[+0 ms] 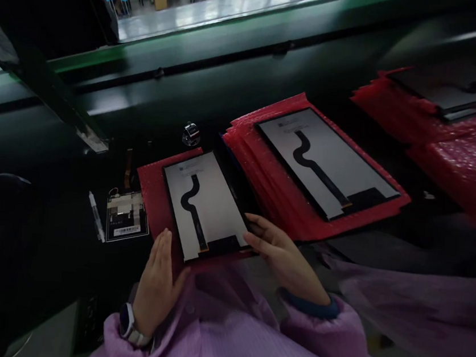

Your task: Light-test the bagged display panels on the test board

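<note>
At the near edge of the dark table (238, 104), a panel (209, 204) lay face down on a red sheet (151, 188), grey back up, with a black ribbon cable curving down its middle. Its near end reached past the table edge toward the person's lap. The left hand (157, 284) held the near left side, fingers straight and pressed together along the edge, thumb tucked against the near end. There was a watch (129, 324) on that wrist. The right hand (283, 258) held the near right corner, fingers close together and lightly curled, tips touching the panel's right edge; its thumb could not be seen. Just right of this, a second panel (328, 163) lay on a stack (275, 191) of red sheets. Toward the far right corner, blurred, lay more red wrap (472, 159). Left of the held panel lay a small board (126, 217) and a pen (96, 217), with a small metal piece (191, 133) farther back.
</note>
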`<state>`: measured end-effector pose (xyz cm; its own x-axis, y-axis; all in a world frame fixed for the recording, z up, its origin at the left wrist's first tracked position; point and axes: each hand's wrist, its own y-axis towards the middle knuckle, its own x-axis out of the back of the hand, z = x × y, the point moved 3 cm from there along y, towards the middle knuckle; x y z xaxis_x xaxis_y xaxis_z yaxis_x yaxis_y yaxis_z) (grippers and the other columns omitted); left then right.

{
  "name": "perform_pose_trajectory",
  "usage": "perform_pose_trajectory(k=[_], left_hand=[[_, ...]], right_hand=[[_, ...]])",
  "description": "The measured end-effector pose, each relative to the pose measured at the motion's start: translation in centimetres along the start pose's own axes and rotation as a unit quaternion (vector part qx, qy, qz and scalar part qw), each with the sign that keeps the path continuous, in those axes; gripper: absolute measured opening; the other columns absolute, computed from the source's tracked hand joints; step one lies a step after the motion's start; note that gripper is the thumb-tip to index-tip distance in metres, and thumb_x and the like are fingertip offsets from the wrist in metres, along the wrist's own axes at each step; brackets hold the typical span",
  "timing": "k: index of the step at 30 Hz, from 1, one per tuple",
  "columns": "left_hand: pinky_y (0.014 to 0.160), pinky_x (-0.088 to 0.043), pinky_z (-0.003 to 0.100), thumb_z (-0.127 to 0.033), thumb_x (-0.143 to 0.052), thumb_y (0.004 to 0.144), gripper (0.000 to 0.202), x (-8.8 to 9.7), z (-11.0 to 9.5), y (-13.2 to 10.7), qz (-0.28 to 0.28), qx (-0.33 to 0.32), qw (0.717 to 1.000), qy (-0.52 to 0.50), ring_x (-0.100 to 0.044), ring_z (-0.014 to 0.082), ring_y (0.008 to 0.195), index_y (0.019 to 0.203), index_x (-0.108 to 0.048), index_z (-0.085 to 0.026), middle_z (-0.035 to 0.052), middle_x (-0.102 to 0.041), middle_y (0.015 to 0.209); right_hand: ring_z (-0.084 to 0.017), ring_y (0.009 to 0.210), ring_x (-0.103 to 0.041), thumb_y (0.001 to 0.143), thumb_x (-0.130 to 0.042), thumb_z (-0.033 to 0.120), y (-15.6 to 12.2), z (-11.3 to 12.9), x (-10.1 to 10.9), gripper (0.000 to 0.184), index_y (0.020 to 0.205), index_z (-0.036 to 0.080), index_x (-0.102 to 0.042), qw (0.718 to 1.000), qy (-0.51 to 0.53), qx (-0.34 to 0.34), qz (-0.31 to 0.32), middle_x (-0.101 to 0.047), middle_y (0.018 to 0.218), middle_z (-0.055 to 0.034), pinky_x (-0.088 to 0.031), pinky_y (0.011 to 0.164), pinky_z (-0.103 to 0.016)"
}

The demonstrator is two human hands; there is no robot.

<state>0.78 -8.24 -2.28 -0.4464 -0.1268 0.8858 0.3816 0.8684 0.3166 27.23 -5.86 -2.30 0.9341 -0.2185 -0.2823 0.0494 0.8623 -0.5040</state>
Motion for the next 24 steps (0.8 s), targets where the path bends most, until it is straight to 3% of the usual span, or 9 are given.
perform_pose_trajectory(k=[2,6,12,14,18,24], left_hand=[[0.11,-0.055,0.052,-0.045,-0.051,0.104,0.085,-0.2,0.8,0.9,0.009,-0.018,1.0,0.001,-0.052,0.0344,0.144,0.168,-0.003,-0.017,0.0238,-0.05,0.154],[0.114,-0.052,0.051,-0.046,-0.052,0.103,0.09,-0.4,2.4,2.3,0.037,-0.025,0.999,-0.006,-0.05,0.034,0.146,0.168,0.005,-0.02,0.024,-0.047,0.157],[0.123,-0.04,0.054,-0.05,-0.066,0.095,0.114,-1.4,3.2,1.9,0.048,0.009,0.997,-0.052,-0.017,0.0375,0.161,0.165,0.017,-0.016,0.031,-0.015,0.17],[0.125,-0.037,0.055,-0.049,-0.068,0.093,0.113,-1.8,3.1,1.6,0.058,0.006,0.996,-0.068,-0.014,0.0376,0.161,0.166,0.009,-0.011,0.0325,-0.013,0.17],[0.126,-0.035,0.051,-0.051,-0.065,0.093,0.098,-2.2,2.7,1.4,0.079,0.004,0.994,-0.08,-0.023,0.037,0.16,0.163,-0.017,-0.001,0.034,-0.025,0.166],[0.13,-0.029,0.048,-0.047,-0.057,0.096,0.085,-2.3,2.0,1.5,0.094,0.005,0.993,-0.073,-0.026,0.0335,0.159,0.158,-0.029,0.005,0.0305,-0.036,0.163]], right_hand=[[-0.019,0.102,-0.07,0.061,-0.094,0.056,0.2,0.4,-0.1,0.081,0.127,0.023,-0.062,1.0,-0.009,0.008,-0.004,-0.073,0.117,-0.0063,-0.058,0.09,-0.029],[-0.019,0.097,-0.071,0.06,-0.094,0.06,1.1,0.5,-0.9,0.086,0.131,0.024,-0.06,1.0,-0.03,0.007,-0.002,-0.073,0.118,-0.0066,-0.06,0.083,-0.029],[-0.022,0.1,-0.074,0.051,-0.094,0.055,2.7,-0.9,-2.0,0.088,0.126,0.026,-0.058,0.997,-0.071,-0.032,0.005,-0.074,0.119,-0.0069,-0.065,0.079,-0.023],[-0.025,0.11,-0.073,0.049,-0.093,0.054,2.9,-1.2,-1.8,0.091,0.128,0.028,-0.056,0.993,-0.102,-0.058,0.007,-0.072,0.125,-0.0079,-0.066,0.083,-0.023],[-0.034,0.129,-0.065,0.045,-0.09,0.06,3.2,-1.4,-0.8,0.095,0.13,0.034,-0.055,0.985,-0.154,-0.081,-0.013,-0.066,0.137,-0.0101,-0.063,0.097,-0.031],[-0.029,0.136,-0.059,0.061,-0.084,0.068,4.7,-2.8,0.6,0.075,0.129,0.048,-0.057,0.977,-0.206,-0.053,0.026,-0.06,0.146,-0.0045,-0.053,0.106,-0.028]])
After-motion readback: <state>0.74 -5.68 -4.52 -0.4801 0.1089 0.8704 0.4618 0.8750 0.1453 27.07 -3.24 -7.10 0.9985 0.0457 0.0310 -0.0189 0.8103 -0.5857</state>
